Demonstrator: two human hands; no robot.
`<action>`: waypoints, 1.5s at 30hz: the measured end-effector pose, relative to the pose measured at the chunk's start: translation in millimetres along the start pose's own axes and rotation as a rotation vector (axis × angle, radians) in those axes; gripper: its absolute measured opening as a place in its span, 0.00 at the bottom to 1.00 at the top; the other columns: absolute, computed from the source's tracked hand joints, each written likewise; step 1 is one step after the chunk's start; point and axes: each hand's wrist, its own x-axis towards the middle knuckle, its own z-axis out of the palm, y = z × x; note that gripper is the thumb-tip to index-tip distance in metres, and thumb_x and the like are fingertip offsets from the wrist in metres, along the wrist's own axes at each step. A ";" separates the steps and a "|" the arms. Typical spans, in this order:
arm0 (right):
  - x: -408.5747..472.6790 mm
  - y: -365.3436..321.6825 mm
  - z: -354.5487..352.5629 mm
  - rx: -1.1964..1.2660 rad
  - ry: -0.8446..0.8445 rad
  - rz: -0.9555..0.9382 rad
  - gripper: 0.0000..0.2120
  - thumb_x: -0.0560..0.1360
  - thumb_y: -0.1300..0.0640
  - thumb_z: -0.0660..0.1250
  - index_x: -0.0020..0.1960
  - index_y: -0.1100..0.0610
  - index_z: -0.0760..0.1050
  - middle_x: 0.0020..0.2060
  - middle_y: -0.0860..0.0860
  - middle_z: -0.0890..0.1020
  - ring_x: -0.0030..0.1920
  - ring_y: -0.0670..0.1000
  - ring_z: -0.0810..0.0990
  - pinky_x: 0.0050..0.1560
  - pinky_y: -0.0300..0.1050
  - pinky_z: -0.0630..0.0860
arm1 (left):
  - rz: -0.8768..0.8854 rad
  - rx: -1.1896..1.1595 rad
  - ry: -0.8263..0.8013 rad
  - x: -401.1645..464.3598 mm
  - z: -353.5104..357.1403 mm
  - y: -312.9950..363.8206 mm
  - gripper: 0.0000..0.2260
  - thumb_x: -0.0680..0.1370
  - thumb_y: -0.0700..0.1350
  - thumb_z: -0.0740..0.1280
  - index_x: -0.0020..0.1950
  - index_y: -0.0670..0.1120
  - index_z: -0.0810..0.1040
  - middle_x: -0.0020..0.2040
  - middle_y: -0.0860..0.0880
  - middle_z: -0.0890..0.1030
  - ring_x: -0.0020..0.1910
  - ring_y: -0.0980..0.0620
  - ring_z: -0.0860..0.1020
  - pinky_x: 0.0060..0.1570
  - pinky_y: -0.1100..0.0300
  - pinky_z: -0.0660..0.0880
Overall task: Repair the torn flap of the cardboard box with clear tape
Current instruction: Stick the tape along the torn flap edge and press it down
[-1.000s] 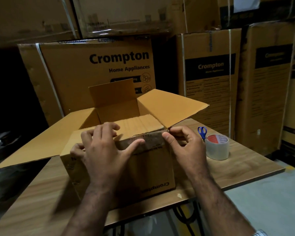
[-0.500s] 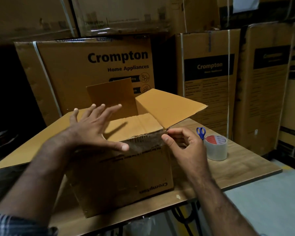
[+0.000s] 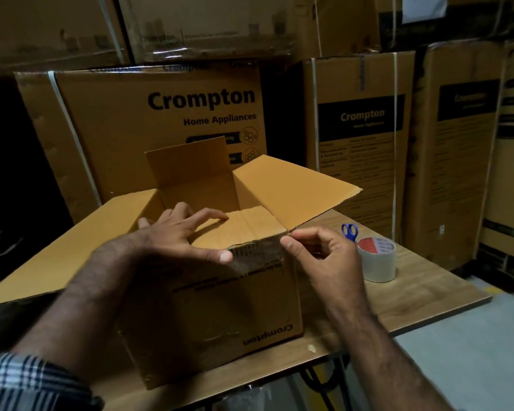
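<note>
An open brown cardboard box (image 3: pixel 220 307) stands on a wooden table (image 3: pixel 428 298). Its near flap (image 3: pixel 247 225) is folded inward along a ragged front edge. A shiny strip of clear tape (image 3: pixel 255 256) lies over that edge. My left hand (image 3: pixel 178 235) rests flat on the flap with fingers spread, its thumb pressing on the tape at the front edge. My right hand (image 3: pixel 324 256) pinches the box's near right corner, where the strip ends. A roll of clear tape (image 3: pixel 376 262) stands on the table right of the box, apart from both hands.
Blue-handled scissors (image 3: pixel 350 231) lie just behind the tape roll. The box's other flaps stick out left, right and at the back. Large printed cartons (image 3: pixel 161 114) are stacked close behind the table. The table's edge and bare floor (image 3: pixel 457 366) lie to the right.
My left hand lifted off the front edge, spread in the air, then came down flat on the near flap with the thumb on the tape. My right hand stayed at the corner.
</note>
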 end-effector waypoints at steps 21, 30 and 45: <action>-1.8 -8.8 15.8 0.050 0.114 0.158 0.21 0.63 0.35 0.78 0.40 0.52 0.82 0.37 0.48 0.86 0.43 0.48 0.85 0.44 0.53 0.85 | 0.000 0.068 -0.035 -2.2 1.9 7.9 0.45 0.38 0.89 0.45 0.56 0.87 0.40 0.68 0.52 0.58 0.71 0.46 0.59 0.70 0.37 0.51; 7.7 -19.3 30.0 0.235 0.138 0.443 0.16 0.64 0.52 0.82 0.44 0.57 0.78 0.41 0.56 0.87 0.45 0.60 0.87 0.42 0.65 0.85 | 0.017 0.073 0.036 -2.4 4.4 4.7 0.53 0.38 0.89 0.43 0.64 0.83 0.41 0.67 0.52 0.58 0.69 0.47 0.60 0.69 0.39 0.53; -47.8 -22.5 7.5 -0.626 -0.024 -0.570 0.18 0.82 0.48 0.62 0.70 0.51 0.75 0.64 0.47 0.80 0.61 0.47 0.80 0.53 0.43 0.82 | 0.029 0.025 -0.014 -7.5 2.4 0.4 0.62 0.37 0.88 0.47 0.73 0.78 0.43 0.74 0.49 0.57 0.74 0.42 0.57 0.71 0.36 0.51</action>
